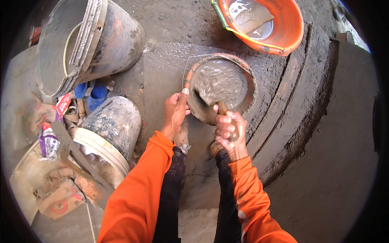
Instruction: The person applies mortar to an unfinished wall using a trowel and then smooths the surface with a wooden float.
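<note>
A small orange bucket [248,73], coated in grey mud, stands between my feet and holds wet grey mortar [219,79], blurred as if stirred. My left hand [178,107] pinches its left rim with the thumb on top. My right hand [230,128] is closed around the wooden handle [223,108] of a tool whose working end is down in the mortar and mostly hidden. Both forearms are in orange sleeves.
An orange basin [294,28] with murky water sits upper right. Large grey bucket [121,44], tipped bucket [113,117], blue footwear [98,97] and torn cardboard [63,198] lie left. Curved grooves [308,133] run through wet cement floor at right.
</note>
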The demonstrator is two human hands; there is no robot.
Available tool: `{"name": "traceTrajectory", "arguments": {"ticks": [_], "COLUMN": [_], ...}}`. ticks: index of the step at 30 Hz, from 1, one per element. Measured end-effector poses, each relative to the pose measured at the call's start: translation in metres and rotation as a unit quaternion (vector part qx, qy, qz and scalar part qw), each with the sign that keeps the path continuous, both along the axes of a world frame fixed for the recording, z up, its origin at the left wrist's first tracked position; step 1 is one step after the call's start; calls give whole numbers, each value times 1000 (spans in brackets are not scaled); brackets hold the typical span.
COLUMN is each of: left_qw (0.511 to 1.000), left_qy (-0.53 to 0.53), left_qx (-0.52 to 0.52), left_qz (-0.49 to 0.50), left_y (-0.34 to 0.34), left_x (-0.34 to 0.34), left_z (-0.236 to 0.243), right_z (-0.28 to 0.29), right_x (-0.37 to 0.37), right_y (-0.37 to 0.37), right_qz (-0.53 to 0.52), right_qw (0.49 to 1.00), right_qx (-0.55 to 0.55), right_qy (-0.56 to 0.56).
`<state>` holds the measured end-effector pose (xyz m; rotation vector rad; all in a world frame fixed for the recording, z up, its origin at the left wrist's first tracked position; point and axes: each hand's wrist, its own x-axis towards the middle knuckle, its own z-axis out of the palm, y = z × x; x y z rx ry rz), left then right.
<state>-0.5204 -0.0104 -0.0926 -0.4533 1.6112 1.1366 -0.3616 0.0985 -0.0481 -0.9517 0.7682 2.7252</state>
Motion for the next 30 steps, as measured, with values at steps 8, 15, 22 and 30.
{"name": "traceTrajectory", "arguments": {"ticks": [8, 15, 22, 30], "left_qw": [991, 995, 997, 986], "left_qy": [-35, -94, 48, 42], "left_qx": [19, 7, -10, 63], "left_qz": [-127, -22, -61, -148], "left_y": [17, 4, 16, -3], "left_x": [7, 8, 43, 76], "left_z": [2, -15, 17, 107], "right_z": [15, 40, 84, 150], "right_x": [-5, -8, 8, 79], "right_y": [31, 95, 80, 21], "right_qz": [711, 694, 713, 651], "right_qw": [298, 192, 501, 628], "right_qx": [590, 676, 478, 409], "right_qy": [-239, -156, -107, -123]}}
